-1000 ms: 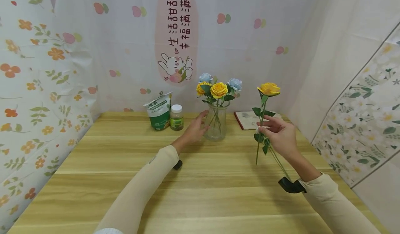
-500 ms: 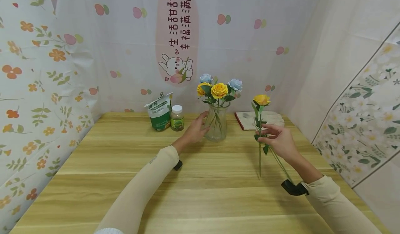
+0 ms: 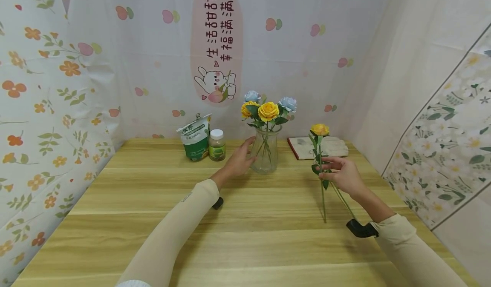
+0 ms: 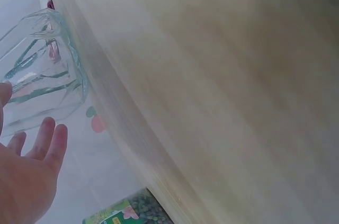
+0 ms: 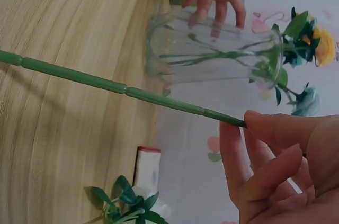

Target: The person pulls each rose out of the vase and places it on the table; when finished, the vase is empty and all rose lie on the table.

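Observation:
My right hand (image 3: 342,175) pinches the green stem of a yellow rose (image 3: 320,129) between thumb and fingers. The rose stands nearly upright above the table, and its stem (image 5: 106,82) crosses the right wrist view. A glass vase (image 3: 265,155) holds several yellow and pale blue roses (image 3: 269,111). My left hand (image 3: 238,159) rests at the vase's left side, fingers spread against or close to the glass. Below my right hand, another flower with green leaves (image 5: 130,203) lies on the table, its bloom mostly hidden.
A green and white pouch (image 3: 195,140) and a small jar with a white lid (image 3: 217,145) stand to the left of the vase. A pale book with a red edge (image 3: 303,148) lies at the back right. Patterned curtains (image 3: 153,65) enclose the wooden table (image 3: 249,236).
The yellow rose has come down and slightly left, its stem end swinging lower and nearer to me. My right hand has sunk a little. My left hand stays at the vase.

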Demonstrator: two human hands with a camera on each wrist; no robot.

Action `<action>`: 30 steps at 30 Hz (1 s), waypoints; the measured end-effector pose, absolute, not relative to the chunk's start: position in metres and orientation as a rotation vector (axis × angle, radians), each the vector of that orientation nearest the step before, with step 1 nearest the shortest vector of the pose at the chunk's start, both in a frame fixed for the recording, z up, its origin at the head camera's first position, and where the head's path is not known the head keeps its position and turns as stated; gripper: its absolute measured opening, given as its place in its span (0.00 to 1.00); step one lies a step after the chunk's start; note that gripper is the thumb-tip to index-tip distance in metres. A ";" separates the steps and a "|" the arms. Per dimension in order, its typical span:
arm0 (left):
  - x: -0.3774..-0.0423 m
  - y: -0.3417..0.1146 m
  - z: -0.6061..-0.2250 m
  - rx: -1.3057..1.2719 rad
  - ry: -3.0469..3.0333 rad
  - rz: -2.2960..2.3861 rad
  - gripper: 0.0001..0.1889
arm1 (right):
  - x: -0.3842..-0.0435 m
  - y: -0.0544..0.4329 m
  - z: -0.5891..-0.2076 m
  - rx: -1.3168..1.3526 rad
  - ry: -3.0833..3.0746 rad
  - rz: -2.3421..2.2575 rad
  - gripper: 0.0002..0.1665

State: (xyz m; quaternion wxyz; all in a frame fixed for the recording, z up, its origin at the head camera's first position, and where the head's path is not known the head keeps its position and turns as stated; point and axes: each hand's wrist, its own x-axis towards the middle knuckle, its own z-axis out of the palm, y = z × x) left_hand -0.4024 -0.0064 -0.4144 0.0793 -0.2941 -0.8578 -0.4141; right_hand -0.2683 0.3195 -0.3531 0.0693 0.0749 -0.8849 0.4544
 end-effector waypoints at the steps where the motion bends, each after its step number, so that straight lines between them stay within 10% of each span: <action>1: -0.402 -0.006 -0.414 -0.878 -2.569 -1.242 0.38 | -0.269 0.321 -0.354 0.226 -2.672 1.371 0.33; 30: -0.403 -0.006 -0.415 -0.886 -2.557 -1.251 0.39 | -0.285 0.343 -0.389 0.121 -2.825 1.516 0.33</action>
